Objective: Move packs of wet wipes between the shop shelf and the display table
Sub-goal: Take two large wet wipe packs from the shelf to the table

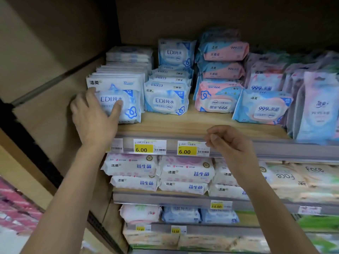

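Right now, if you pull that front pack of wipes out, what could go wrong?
The left hand grips the front EDI pack, and a row of packs stands right behind it; pulled out fast, they could tip forward off the shelf.
The neighbouring EDI pack sits close beside it and might get dragged along.
The right hand has curled fingers right by a price tag and could knock it loose.

Front wipes pack (128, 101), upper left: white, blue lettering, blue flower motif. Neighbouring pack (166, 102): pale blue and white, same motif. Third pack (216, 101), centre right: pink and blue. Shelf (183, 125): light wood grain. Price tags (144, 149): white, yellow panel, black figures.
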`<state>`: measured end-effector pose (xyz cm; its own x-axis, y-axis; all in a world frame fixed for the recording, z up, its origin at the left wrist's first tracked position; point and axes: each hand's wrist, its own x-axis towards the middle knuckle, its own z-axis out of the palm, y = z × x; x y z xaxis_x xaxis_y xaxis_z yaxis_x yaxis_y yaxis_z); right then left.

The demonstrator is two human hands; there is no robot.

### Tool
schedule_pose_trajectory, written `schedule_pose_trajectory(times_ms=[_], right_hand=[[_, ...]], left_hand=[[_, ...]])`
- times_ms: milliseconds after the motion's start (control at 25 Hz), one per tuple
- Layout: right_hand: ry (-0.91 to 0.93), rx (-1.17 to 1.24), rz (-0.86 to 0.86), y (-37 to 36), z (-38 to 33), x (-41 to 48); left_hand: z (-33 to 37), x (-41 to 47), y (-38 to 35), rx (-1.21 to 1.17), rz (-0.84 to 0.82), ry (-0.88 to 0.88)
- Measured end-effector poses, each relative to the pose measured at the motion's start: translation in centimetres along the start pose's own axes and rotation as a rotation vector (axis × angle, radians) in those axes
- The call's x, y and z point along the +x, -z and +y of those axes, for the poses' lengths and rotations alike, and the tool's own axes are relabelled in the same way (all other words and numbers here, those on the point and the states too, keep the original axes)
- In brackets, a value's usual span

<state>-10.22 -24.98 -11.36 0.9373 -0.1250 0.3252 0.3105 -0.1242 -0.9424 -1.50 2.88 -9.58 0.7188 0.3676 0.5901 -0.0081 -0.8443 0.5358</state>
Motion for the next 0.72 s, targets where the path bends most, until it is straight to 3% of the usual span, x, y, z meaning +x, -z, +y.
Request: schedule_pose_trajectory(times_ms=[120, 400, 560, 720], right_hand=[[0.009, -0.002, -0.030, -1.0, 0.4, 0.5], [0.022, -0.062, -0.049, -1.4, 0.7, 1.4], [0.050, -0.041, 0.071, 1.4, 0.1, 2.0], [0.079, -0.085, 0.249, 5.0, -0.8, 3.1]], left_hand=[[-0.1, 0.4, 0.3, 0.002, -0.130, 0.111], [-0.9, 2.0, 1.1, -0.399, -0.357, 0.428], [-1.4, 1.4, 1.2, -0.539, -0.423, 0.339], [0.4, 0.5, 1.0, -0.621, -0.355, 0.250]])
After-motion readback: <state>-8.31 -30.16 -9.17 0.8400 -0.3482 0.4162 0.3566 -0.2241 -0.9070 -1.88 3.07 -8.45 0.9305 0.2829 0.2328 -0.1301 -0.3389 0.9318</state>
